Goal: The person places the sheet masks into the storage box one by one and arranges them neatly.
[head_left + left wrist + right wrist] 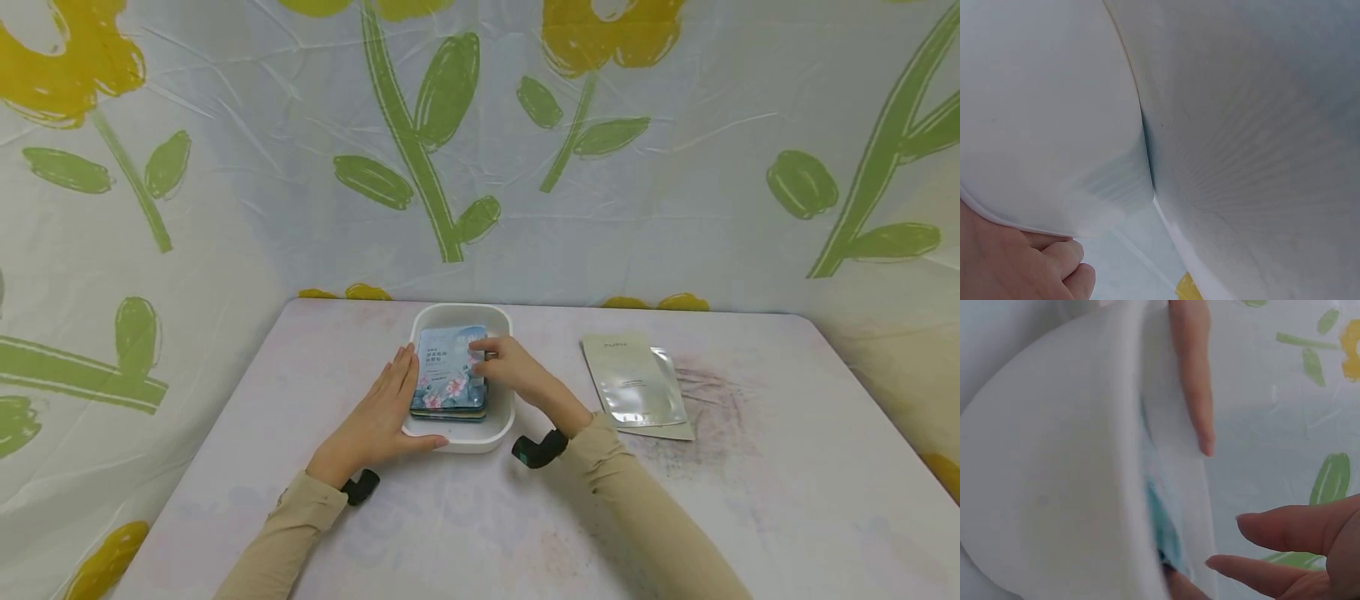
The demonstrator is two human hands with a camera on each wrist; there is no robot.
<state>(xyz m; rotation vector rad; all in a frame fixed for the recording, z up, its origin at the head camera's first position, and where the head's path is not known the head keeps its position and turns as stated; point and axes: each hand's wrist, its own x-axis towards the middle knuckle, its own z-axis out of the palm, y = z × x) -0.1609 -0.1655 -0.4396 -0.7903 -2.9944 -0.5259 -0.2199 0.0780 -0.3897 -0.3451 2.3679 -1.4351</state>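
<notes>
A white plastic tub [457, 447] stands on the table, holding a stack of flat sachets. The top sachet [442, 367] is blue with pink flowers; edges of others show under it. My left hand [375, 421] lies along the tub's left side, fingers straight, thumb at the near rim. Over the stack's right edge is my right hand [521, 371], its fingertips at the top sachet. In the right wrist view its thumb [1291, 530] stands apart from a finger, while another finger dips inside the rim, partly hidden by the tub wall.
To the right lie silvery-beige flat pouches [637, 383], overlapping on the pale table [420, 533]. Dark smudges mark the cloth beside them. Behind the table hangs a white curtain [262, 167] printed with yellow flowers and green leaves. Each wrist wears a black band.
</notes>
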